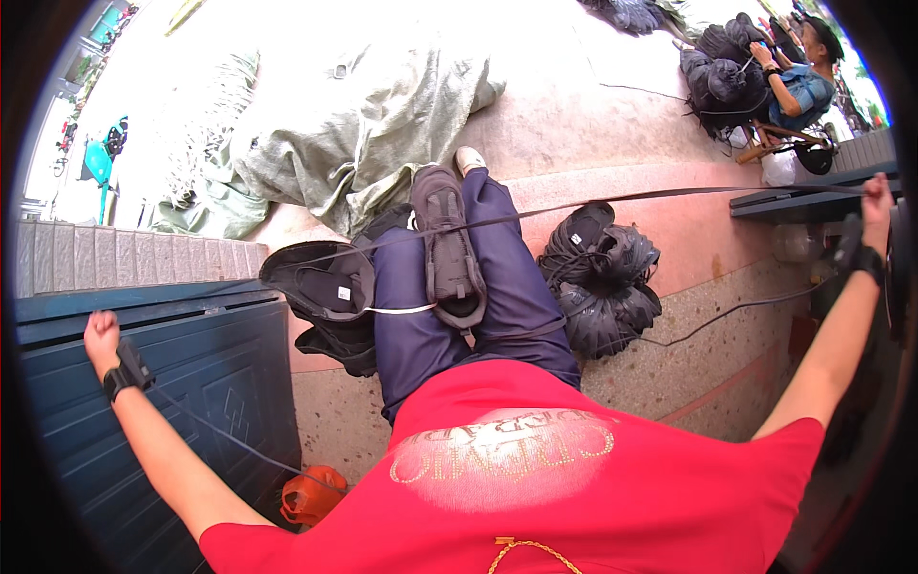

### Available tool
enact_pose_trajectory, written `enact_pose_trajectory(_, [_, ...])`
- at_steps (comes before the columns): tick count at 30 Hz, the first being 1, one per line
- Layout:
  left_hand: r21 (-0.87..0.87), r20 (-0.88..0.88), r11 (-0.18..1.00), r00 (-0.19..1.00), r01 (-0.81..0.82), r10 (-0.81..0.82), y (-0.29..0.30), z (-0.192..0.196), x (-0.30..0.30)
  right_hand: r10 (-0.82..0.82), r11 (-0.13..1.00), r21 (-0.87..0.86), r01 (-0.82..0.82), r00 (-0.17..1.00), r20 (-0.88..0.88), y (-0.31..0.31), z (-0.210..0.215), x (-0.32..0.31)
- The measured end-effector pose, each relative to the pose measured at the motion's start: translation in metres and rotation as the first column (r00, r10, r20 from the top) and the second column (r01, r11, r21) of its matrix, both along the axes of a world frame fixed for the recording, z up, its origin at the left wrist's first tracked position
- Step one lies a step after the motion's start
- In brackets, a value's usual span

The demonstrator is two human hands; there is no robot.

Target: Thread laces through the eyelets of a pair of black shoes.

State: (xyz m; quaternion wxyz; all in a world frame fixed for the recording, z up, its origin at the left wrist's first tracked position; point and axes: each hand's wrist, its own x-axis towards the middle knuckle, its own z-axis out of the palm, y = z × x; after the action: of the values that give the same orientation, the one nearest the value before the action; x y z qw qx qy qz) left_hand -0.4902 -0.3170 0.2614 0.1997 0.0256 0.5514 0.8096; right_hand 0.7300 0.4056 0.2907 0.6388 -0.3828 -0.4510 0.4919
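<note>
While both arms spread wide, left hand [99, 333] and right hand [877, 201] each pinch an end of the thread [612, 199]. Thread is thin, dark, pulled taut across the black shoe upper [448, 247] on the lap.

Seated person, arms spread wide, a shoe on the lap

The shoe [448, 251] lies on the thighs, a strap [612, 201] running across it toward the right hand [877, 203]. The left hand [99, 337] is out over a panelled door [191, 383] on the left. A shoe upper [320, 282] rests left of the knees, a pile of uppers [602, 277] right; tarpaulin [354, 115] lies ahead.
</note>
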Motion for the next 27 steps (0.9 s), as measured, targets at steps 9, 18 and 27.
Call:
enact_pose_trajectory(9, [-0.258, 0.345, 0.907, 0.908, 0.333, -0.236, 0.189, -0.150, 0.231, 0.833, 0.546, -0.646, -0.533, 0.263, 0.487, -0.244, -0.211, -0.451])
enact_pose_trajectory(18, [-0.499, 0.353, 0.186, 0.395, 0.846, -0.848, 0.298, -0.256, 0.454, 0.202, 0.694, -0.032, -0.719, 0.152, 0.968, -0.323, -0.324, -0.561])
enact_pose_trajectory(27, [-0.777, -0.039, 0.273, 0.389, 0.568, -0.920, 0.305, -0.260, 0.459, 0.120, 0.746, -0.040, -0.665, 0.075, 0.990, -0.320, -0.327, -0.572])
